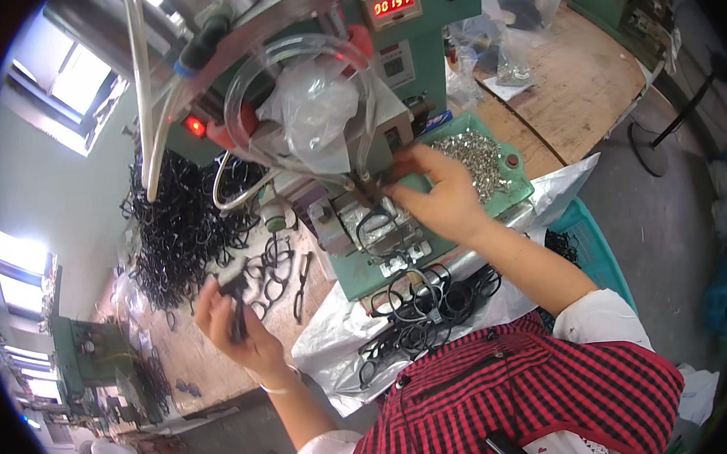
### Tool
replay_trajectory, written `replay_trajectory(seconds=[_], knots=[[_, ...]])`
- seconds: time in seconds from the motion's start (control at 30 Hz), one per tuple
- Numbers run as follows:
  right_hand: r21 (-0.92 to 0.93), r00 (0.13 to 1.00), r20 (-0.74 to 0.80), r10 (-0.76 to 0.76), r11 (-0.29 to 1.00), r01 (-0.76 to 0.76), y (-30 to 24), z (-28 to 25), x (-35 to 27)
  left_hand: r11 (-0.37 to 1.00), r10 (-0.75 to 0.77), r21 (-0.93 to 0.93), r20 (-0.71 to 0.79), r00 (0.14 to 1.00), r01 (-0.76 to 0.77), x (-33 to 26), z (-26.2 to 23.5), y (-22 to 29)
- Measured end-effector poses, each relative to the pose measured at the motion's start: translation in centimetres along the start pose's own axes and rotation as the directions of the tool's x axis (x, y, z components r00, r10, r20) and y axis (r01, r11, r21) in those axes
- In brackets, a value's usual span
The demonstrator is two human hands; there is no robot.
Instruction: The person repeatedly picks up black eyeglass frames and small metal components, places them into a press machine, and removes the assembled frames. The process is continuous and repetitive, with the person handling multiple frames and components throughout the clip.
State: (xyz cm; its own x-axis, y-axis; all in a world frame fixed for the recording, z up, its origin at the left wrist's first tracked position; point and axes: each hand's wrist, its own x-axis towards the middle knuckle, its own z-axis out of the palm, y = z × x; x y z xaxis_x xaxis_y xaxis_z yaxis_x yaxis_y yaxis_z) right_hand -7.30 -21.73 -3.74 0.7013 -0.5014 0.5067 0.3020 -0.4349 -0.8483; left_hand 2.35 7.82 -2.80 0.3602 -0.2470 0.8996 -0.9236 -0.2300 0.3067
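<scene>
Black eyeglass frame (236, 305) sits clamped in your left hand (240, 324), fingers curled closed around it, held well away from the green press machine (391, 132). Your right hand (441, 194) reaches in under the machine head, fingertips pinched on another frame (383, 226) lying on the fixture; thumb and fingers are closed on it near the tooling. Just beyond that hand lies the tray of small metal parts (478, 158); below your wrist, finished frames (424, 307) pile on plastic sheet. Risk, as I judge it: fingertips so close to the tool could get nipped if it cycles; a loose grip could let the frame shift off its seat.
</scene>
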Motion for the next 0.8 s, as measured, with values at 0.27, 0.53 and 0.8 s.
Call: replay_trajectory(seconds=[0.27,0.53,0.8], knots=[[0.269,0.988,-0.032,0.154,0.953,-0.140,0.4,1.3,-1.6,0.973,-0.201,-0.086,0.128,0.971,0.213,0.9,0.5,5.8],[0.468,0.957,0.066,0.284,0.838,-0.281,-2.3,2.4,-1.4,0.369,-0.669,-0.559,0.394,0.630,0.742,1.8,-0.2,9.5],[-0.544,0.987,-0.089,-0.133,0.837,0.064,3.0,-4.7,-1.4,-0.280,-0.267,-0.069,0.964,-0.009,0.957,4.1,8.8,10.7]])
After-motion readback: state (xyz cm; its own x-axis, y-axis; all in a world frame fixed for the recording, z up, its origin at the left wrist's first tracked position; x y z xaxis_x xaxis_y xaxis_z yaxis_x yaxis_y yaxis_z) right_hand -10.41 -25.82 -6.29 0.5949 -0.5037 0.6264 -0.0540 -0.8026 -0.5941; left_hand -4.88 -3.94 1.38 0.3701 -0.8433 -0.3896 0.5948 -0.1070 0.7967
